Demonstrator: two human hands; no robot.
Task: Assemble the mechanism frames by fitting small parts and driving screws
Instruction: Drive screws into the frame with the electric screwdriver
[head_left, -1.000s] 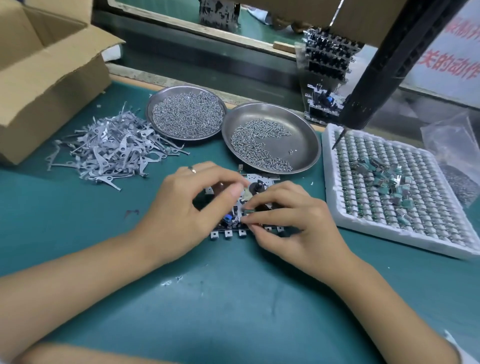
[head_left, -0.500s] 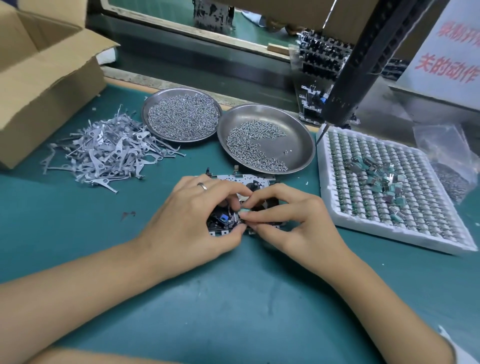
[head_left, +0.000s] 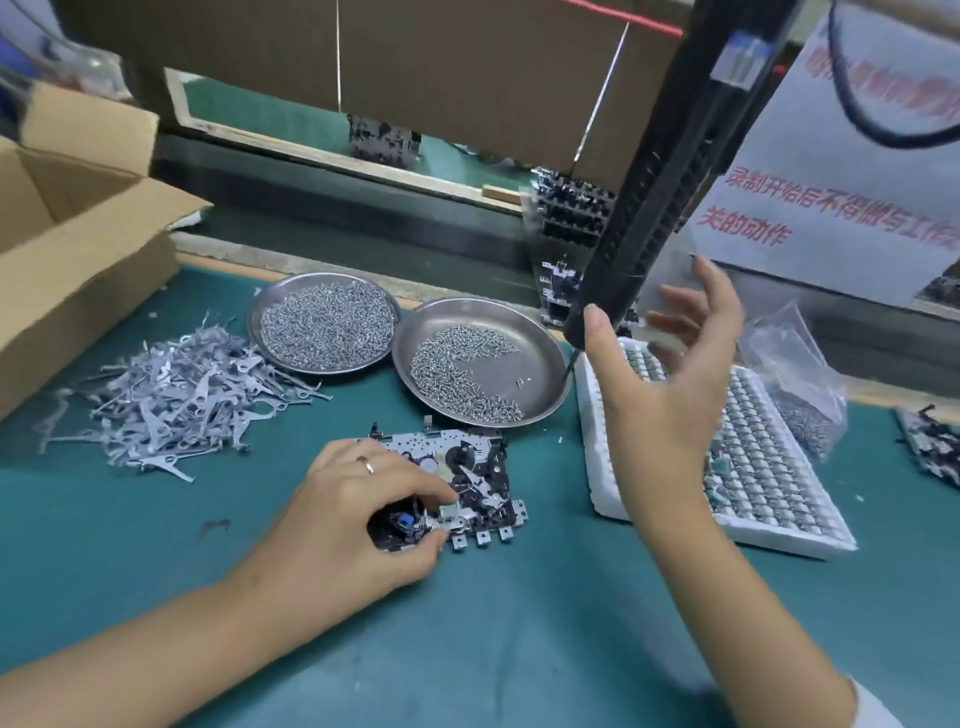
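Up goes the right hand (head_left: 655, 400), off the frame and raised beside the hanging black electric screwdriver (head_left: 649, 208), fingers spread, thumb at the barrel, nothing gripped.
Left hand (head_left: 353, 512) stays down on the flat metal mechanism frame (head_left: 457, 488), fingertips curled and pinching its near-left edge; that frame lies on the green table mat (head_left: 519, 623), just in front of the round steel dish of screws (head_left: 480, 364), showing a perforated silver plate, black gears, a blue part and small square tabs along its near edge.
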